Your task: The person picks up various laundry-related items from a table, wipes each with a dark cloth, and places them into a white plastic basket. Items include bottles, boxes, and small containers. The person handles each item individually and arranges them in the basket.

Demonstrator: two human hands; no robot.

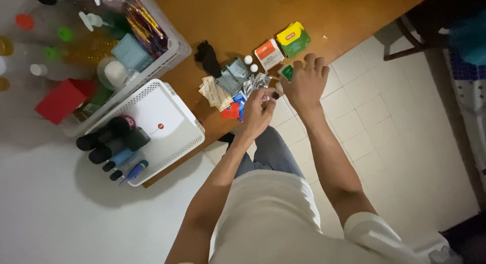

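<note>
My left hand (257, 112) pinches a small dark cap (275, 95). My right hand (305, 82) rests closed on the packets (255, 84); better I keep them steady on the table (243, 16).

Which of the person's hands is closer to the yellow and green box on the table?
The right hand; its knuckles lie just below the yellow and green box. The left hand is farther down-left, over the sachets.
</note>
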